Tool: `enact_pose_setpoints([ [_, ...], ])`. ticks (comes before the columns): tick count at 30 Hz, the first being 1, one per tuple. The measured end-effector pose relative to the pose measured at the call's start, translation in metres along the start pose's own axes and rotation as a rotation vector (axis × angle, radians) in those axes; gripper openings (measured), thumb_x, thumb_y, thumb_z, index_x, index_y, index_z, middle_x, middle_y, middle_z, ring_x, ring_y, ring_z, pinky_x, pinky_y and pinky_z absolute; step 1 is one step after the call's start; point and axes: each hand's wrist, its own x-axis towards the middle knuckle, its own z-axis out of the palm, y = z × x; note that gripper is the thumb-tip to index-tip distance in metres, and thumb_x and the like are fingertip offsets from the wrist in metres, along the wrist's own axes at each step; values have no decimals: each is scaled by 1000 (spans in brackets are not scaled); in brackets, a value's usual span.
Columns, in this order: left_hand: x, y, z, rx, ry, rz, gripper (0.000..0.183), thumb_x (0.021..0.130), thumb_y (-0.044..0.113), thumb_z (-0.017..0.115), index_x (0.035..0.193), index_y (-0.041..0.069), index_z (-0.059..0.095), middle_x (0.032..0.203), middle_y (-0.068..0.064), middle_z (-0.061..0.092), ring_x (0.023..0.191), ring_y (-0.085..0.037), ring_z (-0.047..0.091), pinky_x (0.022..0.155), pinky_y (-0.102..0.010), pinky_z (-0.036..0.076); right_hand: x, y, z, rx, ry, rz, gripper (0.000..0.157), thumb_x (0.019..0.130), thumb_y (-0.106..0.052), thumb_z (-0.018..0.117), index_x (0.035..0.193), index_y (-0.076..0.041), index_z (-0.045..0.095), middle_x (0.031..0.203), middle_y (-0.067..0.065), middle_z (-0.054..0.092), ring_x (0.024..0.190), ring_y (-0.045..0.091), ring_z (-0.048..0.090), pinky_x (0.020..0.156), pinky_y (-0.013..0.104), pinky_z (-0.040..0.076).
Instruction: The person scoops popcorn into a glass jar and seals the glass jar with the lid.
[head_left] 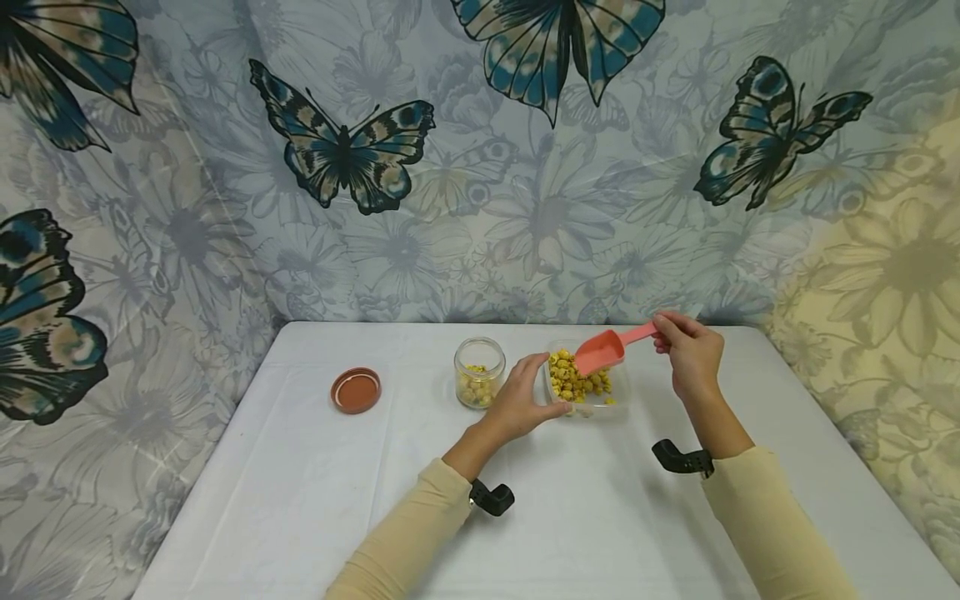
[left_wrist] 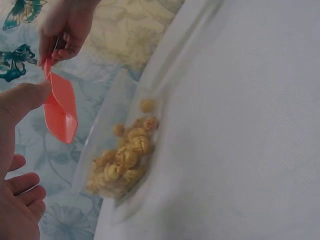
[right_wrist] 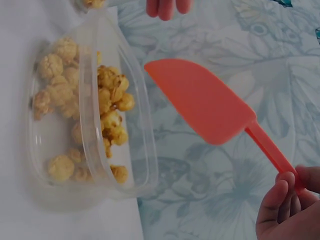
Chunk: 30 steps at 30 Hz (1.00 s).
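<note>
Right hand [head_left: 688, 350] pinching the red scoop [head_left: 600, 353] by its handle, whose end is lost inside those fingers! The scoop hangs above the clear tub [right_wrist: 89, 115], towards the counter's [head_left: 337, 500] far edge, hiding some popcorn [head_left: 567, 379]; long axis slanting, handle to the far right corner, mouth towards the left edge. Left hand [head_left: 517, 404], fingers parted, beside the tub; contact hard to tell.

Soft shadows mark the tablecloth [head_left: 585, 533] in the bright head view; both wrist views look dimmer.
</note>
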Motion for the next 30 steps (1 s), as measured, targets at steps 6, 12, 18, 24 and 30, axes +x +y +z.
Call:
enact_pose_setpoints([
  [6,1,-5,9,10,1,-15,84,86,44,71,151,9,31,154,-10,34,143,-27,35,114,-45,37,-1,5,-2,-71,11,-41,4,87,-3,70,87,-6,73,66,-5,68,51,5,58,48,14,50],
  [12,3,-9,17,-18,6,-32,82,88,41,71,151,8,30,155,-12,34,143,-28,36,114,-47,37,-1,9,-5,-122,15,-75,9,88,-4,70,83,-11,72,66,-7,68,52,5,59,48,13,50],
  [18,5,-12,23,-50,20,-73,84,87,41,72,152,9,29,155,-12,34,143,-29,37,116,-45,36,0,12,-8,-237,12,-113,17,89,-9,70,101,3,69,66,-11,66,54,4,59,50,11,50],
  [24,7,-12,27,-59,28,-99,87,87,43,72,152,6,28,154,-16,35,142,-30,38,116,-44,35,1,15,-10,-380,18,-165,25,92,-14,67,108,5,69,65,-17,63,55,1,56,52,10,50],
  [30,10,-8,30,-66,44,-135,88,85,42,73,152,6,28,154,-16,34,142,-31,38,115,-45,36,-1,15,-11,-504,-4,-251,29,94,-18,65,110,7,69,64,-22,58,55,-2,55,53,10,49],
])
